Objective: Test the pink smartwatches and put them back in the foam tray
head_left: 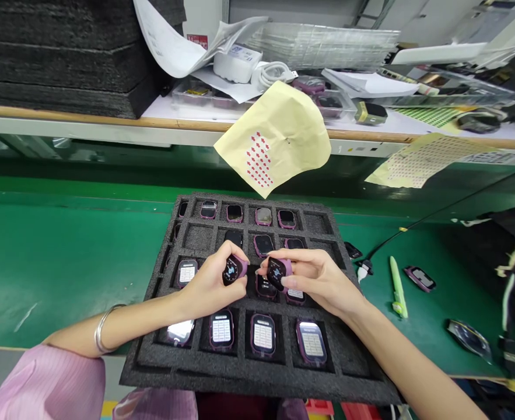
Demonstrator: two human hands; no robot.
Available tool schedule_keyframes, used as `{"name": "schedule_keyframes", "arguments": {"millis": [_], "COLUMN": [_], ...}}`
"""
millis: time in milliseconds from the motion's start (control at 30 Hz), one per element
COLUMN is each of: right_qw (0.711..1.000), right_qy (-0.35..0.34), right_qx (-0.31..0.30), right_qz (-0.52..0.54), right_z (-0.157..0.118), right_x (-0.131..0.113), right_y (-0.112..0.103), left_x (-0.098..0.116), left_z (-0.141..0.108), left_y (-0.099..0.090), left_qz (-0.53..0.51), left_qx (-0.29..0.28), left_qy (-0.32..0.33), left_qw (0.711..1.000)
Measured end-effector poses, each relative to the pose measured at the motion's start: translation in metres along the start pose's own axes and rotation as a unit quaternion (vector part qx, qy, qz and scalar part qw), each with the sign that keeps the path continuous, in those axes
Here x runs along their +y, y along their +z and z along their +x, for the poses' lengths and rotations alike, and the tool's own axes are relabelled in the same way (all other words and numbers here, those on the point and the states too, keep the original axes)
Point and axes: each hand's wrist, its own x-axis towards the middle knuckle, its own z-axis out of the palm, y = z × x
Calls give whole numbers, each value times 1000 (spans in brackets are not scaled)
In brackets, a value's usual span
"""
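Note:
Above the middle of a black foam tray, my left hand pinches a purple smartwatch body with a lit dial on its dark screen. My right hand grips a second purple smartwatch body, its screen also lit. The two held watches are tilted and a short gap lies between them. More watches sit in the tray's square pockets. Those in the front row, such as one watch, show white grid screens, while several at the back, like this watch, have dark screens. My hands cover part of the middle rows.
A green pen, a loose watch, a white cable plug and a clear plastic piece lie right of the tray. Yellow sticker sheets hang from the shelf edge. Black foam is stacked at upper left.

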Motion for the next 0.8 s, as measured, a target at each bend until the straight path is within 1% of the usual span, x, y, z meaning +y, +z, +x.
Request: {"name": "schedule_keyframes", "arguments": {"millis": [133,267,500,567,633,733,767,800], "right_qw": [1000,1000,1000,999,998,994,992,992], "right_qy": [0,4,-10,-20,-43,-83,-88,-84], "right_qx": [-25,-14,-17,-31,-52,-73,-77,-83], "right_qz": [-4,-17,-21,-11,-1,22,36,51], "right_z": [-1,-1,-4,-5,-6,-8,-10,-12], "right_x": [0,-1,-1,-3,-5,-7,-6,-6], "right_y": [0,0,-1,-1,0,0,1,1], "left_x": [-1,-1,0,1,3,7,7,7], "left_z": [0,0,-1,-1,-3,-14,-19,-24], "left_y": [0,-1,0,0,-1,-3,-4,-6], "left_qz": [-22,-28,-26,-26,-24,-23,-28,-37], "left_qx": [-2,2,2,5,13,22,26,30], "left_qy": [19,28,28,45,77,128,140,138], "left_qw": [1000,999,999,999,997,991,989,989]}}
